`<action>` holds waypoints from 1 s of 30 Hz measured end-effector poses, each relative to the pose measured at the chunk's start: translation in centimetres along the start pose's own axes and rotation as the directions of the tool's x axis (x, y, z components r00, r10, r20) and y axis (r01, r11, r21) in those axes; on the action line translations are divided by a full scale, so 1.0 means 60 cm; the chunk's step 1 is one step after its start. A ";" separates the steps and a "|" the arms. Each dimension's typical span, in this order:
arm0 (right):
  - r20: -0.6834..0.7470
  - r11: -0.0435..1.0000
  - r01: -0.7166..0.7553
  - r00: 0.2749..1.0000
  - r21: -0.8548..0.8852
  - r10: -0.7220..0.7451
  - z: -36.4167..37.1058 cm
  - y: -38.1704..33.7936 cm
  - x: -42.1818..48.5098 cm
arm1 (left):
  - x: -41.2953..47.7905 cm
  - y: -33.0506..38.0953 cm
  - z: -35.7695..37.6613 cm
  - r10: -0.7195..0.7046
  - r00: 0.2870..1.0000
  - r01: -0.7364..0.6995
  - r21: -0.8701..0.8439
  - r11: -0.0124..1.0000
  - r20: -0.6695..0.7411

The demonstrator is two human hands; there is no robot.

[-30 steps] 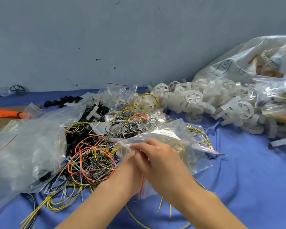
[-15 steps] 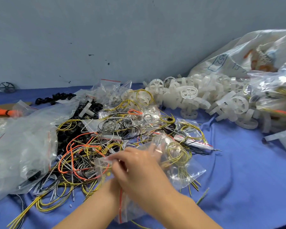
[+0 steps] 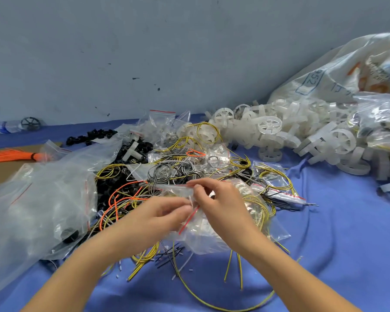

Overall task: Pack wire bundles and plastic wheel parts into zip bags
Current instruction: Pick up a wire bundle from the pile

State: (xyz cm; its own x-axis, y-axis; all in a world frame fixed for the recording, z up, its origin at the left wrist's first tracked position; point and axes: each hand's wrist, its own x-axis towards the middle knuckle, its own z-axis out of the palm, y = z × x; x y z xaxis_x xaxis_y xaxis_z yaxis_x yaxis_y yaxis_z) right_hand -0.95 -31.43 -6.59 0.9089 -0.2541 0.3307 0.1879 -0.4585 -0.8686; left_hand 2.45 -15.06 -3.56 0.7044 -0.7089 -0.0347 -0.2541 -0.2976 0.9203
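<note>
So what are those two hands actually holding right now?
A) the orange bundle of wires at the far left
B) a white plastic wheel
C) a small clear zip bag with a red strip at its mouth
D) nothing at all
C: the left hand and right hand both pinch the mouth of the clear zip bag, whose red strip runs between them; the white wheels lie untouched farther back.

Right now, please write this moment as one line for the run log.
step: closing zip bag | left hand: pinches bag's top | right hand: pinches bag's top | contents: yellow wires | seal: cannot tell
</note>
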 end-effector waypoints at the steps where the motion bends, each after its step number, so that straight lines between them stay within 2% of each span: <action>1: -0.018 1.000 -0.009 1.000 -0.011 0.009 0.004 0.007 0.003 | -0.006 -0.002 -0.010 -0.026 0.999 0.023 -0.075 0.997 -0.040; 3: -0.064 0.998 -0.056 0.997 -0.042 0.053 0.008 0.024 0.010 | -0.012 -0.010 -0.032 -0.057 0.982 0.018 -0.206 0.978 -0.181; 5: -0.105 0.991 -0.127 0.987 -0.033 0.123 0.006 0.044 0.016 | -0.015 -0.025 -0.046 -0.054 0.948 -0.012 -0.203 0.979 -0.314; 8: -0.142 0.985 -0.169 0.976 -0.018 0.165 -0.003 0.068 0.014 | -0.014 -0.052 -0.047 0.006 0.901 -0.006 -0.001 1.000 -0.433; 10: -0.151 0.987 -0.153 0.978 -0.050 0.144 -0.008 0.079 0.010 | -0.009 -0.070 -0.046 0.146 0.877 -0.008 0.289 0.957 -0.458; 12: -0.152 0.988 -0.144 0.979 -0.048 0.135 -0.011 0.086 0.004 | 0.000 -0.073 -0.047 0.252 0.862 0.002 0.502 0.865 -0.439; 16: -0.196 0.991 -0.123 0.974 -0.060 0.110 -0.021 0.097 -0.002 | 0.021 -0.082 -0.045 0.263 0.893 0.071 0.692 0.718 -0.364; 19: -0.274 0.986 -0.119 0.958 -0.118 0.083 -0.040 0.106 -0.005 | 0.031 -0.087 -0.033 0.288 0.911 0.128 0.865 0.485 -0.296; 24: -0.350 0.973 -0.167 0.931 -0.157 0.104 -0.072 0.123 -0.004 | 0.045 -0.088 -0.008 0.319 0.920 0.133 0.949 0.288 -0.226; 30: -0.388 0.967 -0.174 0.917 -0.183 0.092 -0.097 0.130 0.000 | 0.069 -0.089 0.005 0.246 0.964 0.056 0.982 0.180 -0.100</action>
State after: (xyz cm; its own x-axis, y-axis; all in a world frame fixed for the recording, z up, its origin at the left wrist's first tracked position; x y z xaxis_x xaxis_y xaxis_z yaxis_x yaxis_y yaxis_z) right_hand -1.65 -39.97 -11.21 0.7065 -0.6052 0.3669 -0.0448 -0.5556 -0.8303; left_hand 6.54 -16.60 -8.72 0.6828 -0.6928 0.2322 -0.6573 -0.7212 -0.2189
